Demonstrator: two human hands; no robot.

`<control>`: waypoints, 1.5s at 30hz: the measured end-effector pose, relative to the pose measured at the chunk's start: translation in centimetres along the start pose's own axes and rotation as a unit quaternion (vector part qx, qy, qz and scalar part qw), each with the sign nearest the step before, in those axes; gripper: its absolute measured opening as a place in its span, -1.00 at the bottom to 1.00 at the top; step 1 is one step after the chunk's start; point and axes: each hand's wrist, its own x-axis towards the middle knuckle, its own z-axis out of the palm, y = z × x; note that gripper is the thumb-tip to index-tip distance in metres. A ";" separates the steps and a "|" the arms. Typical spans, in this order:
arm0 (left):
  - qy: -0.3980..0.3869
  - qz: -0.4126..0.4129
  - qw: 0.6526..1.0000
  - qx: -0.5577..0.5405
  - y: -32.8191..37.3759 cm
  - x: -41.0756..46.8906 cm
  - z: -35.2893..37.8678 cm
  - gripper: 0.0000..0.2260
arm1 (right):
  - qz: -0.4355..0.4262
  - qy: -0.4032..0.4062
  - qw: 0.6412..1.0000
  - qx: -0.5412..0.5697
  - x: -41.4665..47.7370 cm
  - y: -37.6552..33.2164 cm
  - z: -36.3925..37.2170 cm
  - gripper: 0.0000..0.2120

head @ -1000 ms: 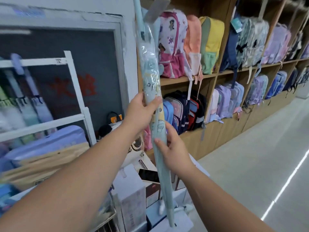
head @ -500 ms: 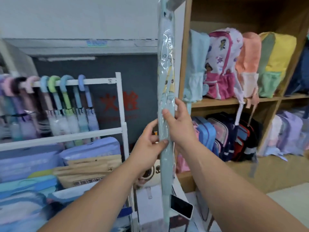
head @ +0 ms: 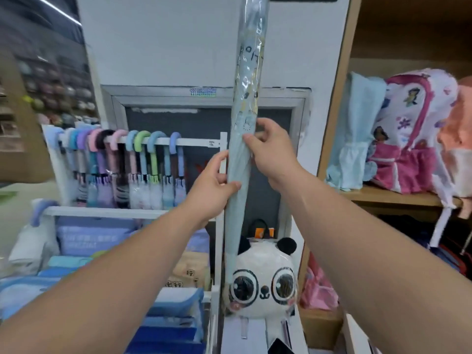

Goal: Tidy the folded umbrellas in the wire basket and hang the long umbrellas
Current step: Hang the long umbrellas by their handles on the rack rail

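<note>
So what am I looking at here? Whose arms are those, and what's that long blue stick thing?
There is no machine here. The arms belong to a person wearing a camera on their head, so you see what they see, looking forward and down. The long blue thing is a closed long umbrella in a clear plastic sleeve, held upright. The left hand grips it lower down and the right hand grips it a bit higher. To the left stands a white rack where other long umbrellas hang by their curved, colourful handles. Below the held umbrella sits a round panda toy. On the right, wooden shelves hold backpacks. It looks like a shop, and this umbrella is probably headed for the rack.
</note>
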 end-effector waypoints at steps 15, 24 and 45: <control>0.030 0.067 0.997 0.002 3.0 11.3 -11.5 -0.47 | -0.077 -0.006 0.997 -0.011 10.4 -4.0 9.4 -0.60; -0.024 0.100 0.995 -0.009 4.2 17.5 -16.6 -0.48 | -0.096 0.054 0.993 -0.042 16.3 -4.3 13.8 -0.52; 0.050 0.151 0.987 -0.011 11.3 26.9 -16.8 -0.48 | -0.168 0.075 0.982 -0.046 28.8 -9.3 12.7 -0.49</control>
